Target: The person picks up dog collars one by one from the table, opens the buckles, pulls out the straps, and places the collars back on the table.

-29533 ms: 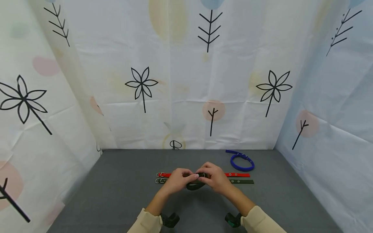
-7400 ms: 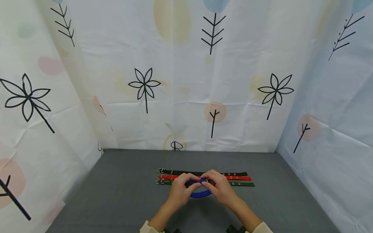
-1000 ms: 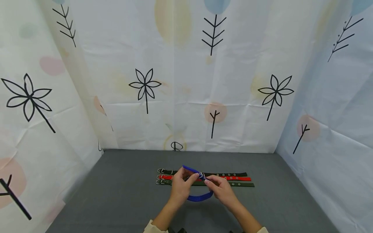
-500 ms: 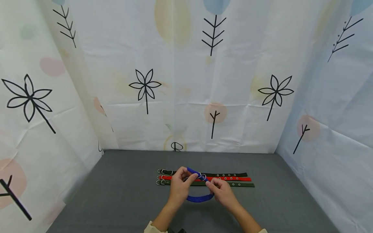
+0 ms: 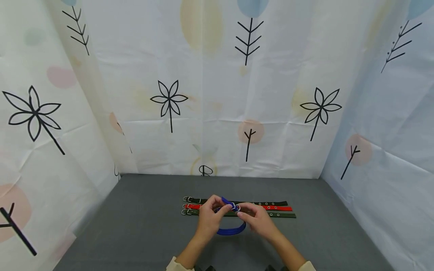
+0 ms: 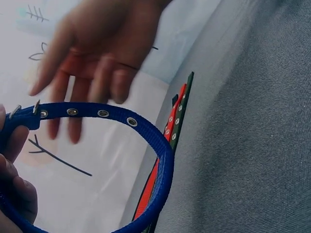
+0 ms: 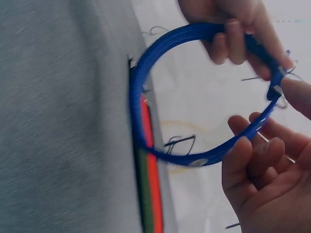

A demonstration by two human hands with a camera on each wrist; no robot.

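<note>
A blue dog collar, buckled into a loop, is held up above the table in the head view. My left hand pinches it beside the metal buckle, with the strap's free end sticking up past the fingers. My right hand is at the collar's right side, near the D-ring. In the left wrist view that right hand is blurred, its fingers loose and extended behind the strap. Metal eyelets line the strap there. The right wrist view has the left hand curled round the band.
Behind the hands, a black collar, a red collar and a green collar lie straight and parallel on the grey table. Their buckles are at the left end. A patterned white cloth hangs behind the table.
Long ago, the black collar was in the hands and the blue one lay at the back right. Over the last second, the right fingers have come off the strap, while the left keeps its pinch.
</note>
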